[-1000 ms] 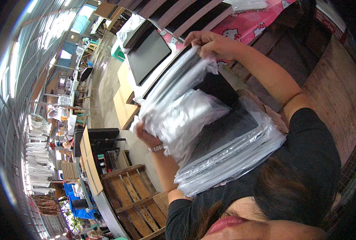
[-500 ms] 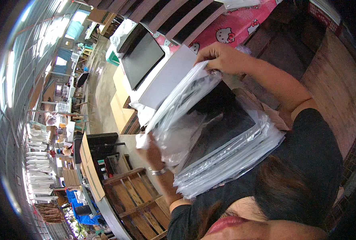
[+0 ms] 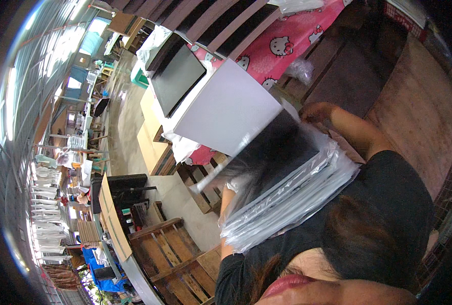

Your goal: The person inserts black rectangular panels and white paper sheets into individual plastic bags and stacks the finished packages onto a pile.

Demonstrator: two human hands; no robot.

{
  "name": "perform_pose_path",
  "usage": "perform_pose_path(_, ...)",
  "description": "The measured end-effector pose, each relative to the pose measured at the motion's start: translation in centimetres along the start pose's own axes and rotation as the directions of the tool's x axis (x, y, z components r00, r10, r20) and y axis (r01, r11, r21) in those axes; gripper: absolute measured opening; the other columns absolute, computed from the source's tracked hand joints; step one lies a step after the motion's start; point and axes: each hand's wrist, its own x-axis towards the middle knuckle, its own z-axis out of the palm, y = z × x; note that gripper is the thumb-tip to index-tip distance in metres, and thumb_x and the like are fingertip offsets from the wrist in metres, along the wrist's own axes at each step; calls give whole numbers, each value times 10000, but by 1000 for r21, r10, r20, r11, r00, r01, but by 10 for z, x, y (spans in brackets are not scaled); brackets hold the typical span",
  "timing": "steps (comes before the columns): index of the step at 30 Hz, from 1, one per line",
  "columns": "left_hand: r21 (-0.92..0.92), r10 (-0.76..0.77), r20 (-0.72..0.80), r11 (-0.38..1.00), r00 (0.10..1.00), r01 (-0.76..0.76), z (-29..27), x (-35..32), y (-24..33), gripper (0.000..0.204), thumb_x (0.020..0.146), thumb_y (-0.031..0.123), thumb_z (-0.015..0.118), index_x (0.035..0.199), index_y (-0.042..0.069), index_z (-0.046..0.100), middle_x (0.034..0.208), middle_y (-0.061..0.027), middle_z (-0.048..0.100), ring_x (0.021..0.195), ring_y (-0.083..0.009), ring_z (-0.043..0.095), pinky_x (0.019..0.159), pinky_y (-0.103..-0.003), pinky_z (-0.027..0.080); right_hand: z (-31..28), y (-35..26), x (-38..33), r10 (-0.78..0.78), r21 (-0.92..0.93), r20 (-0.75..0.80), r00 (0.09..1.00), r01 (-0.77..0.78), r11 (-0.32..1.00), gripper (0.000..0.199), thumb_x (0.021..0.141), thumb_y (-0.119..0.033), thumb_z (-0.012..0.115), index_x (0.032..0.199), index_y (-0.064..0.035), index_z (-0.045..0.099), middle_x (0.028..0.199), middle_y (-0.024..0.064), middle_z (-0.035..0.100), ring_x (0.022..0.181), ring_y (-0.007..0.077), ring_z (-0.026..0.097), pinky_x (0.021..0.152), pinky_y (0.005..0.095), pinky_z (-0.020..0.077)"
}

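A stack of clear plastic bags [image 3: 292, 198] with flat panels in them rests against my torso. On top lies a black panel [image 3: 282, 142], with clear film blurred by motion along its far left edge. My right hand [image 3: 318, 111] is at the far right corner, fingers curled on the plastic and somewhat blurred. My left hand [image 3: 231, 184] is at the left side, mostly hidden behind the film, so its fingers cannot be made out. Just beyond the stack, a white panel [image 3: 226, 107] lies on the table, beside a glossy black panel [image 3: 178, 76].
Pink cartoon-print cloth [image 3: 287, 46] covers the table, with a row of dark panels [image 3: 246, 30] at its far end. Crumpled clear plastic [image 3: 301, 70] lies to the right. Brown boards [image 3: 155, 142] are stacked at the left, and a slatted wooden pallet [image 3: 172, 259] is nearer.
Both hands have come down toward me with the lifted plastic, the right one also moving right. The white panel is now largely uncovered. My left hand has gone behind the film.
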Motion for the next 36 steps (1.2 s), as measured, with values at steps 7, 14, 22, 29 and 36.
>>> perform_pose_path(7,-82,-69,-360,996,930,42,-20,-75,-40,290,812,174,642,1030,15,537,980,-112,608,843,-219,603,744,-348,507,-162,-127,20,278,905,-68,958,-58,422,294,888,-244,557,1041,1,614,924,86,630,821,160,587,742,309,472)
perform_pose_path(14,-432,-146,-727,857,671,-282,-126,-118,17,332,822,185,646,1071,11,513,1012,-125,603,882,-233,603,779,-369,512,-93,-156,53,-244,677,424,872,-126,725,600,928,-476,396,1291,-1,449,1329,148,460,1251,262,399,1054,349,273)
perform_pose_path(22,-282,316,-419,846,851,-453,-75,-73,115,358,701,-2,660,1012,48,490,973,-78,542,948,-212,536,906,-355,386,-205,-174,93,98,-10,267,959,-99,995,578,847,-473,541,1165,11,547,1053,217,605,962,337,590,799,415,469)
perform_pose_path(29,-299,269,-453,853,850,-429,-19,-22,153,382,747,-14,642,1103,-25,504,1037,-160,613,973,-211,572,893,-329,429,-268,-257,105,61,582,-636,769,426,692,254,783,-186,703,950,-6,638,867,81,660,829,159,621,760,300,479)
perform_pose_path(36,-467,264,-503,718,823,-516,-16,-6,137,220,754,4,668,955,-38,590,935,-78,618,882,-162,581,802,-285,457,-273,-256,116,168,687,-599,783,395,610,116,813,-118,667,856,-16,633,708,15,593,670,77,522,623,248,435)
